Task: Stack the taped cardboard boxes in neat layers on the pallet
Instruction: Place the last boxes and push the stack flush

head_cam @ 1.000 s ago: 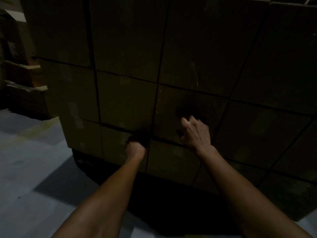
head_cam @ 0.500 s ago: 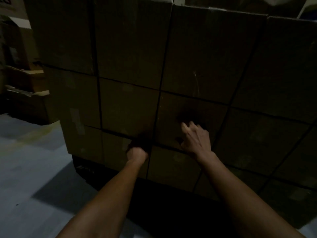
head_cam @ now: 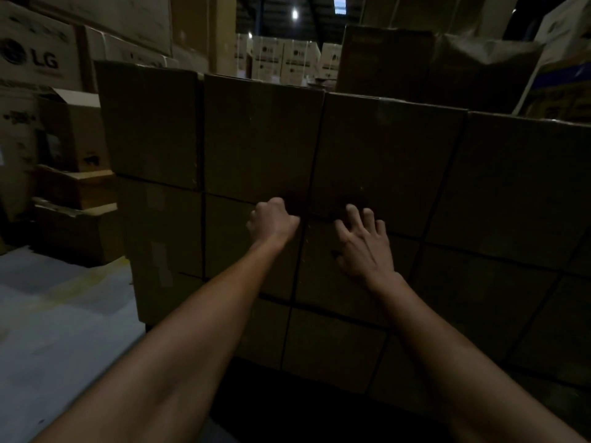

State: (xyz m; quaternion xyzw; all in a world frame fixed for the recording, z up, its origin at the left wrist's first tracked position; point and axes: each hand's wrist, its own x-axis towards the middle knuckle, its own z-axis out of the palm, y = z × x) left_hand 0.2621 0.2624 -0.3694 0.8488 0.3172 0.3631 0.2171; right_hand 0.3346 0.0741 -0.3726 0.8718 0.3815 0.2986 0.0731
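A wall of brown cardboard boxes (head_cam: 377, 155) stands in three layers in front of me, seams lined up. The pallet under it is lost in shadow. My left hand (head_cam: 271, 220) is a closed fist pressed against the stack at the seam between the top and middle layers. My right hand (head_cam: 364, 244) lies flat with fingers spread on the face of a middle-layer box (head_cam: 323, 276), fingertips reaching the seam above. Neither hand holds anything.
Printed white cartons (head_cam: 35, 55) and loose open brown boxes (head_cam: 73, 187) are piled at the left. More cartons (head_cam: 287, 59) stand far behind the stack. Pale grey floor (head_cam: 57, 330) lies at the lower left.
Both hands have moved up from the seam above the bottom layer to the seam below the top layer. My view has lifted, and the stack's top edge and the warehouse behind now show.
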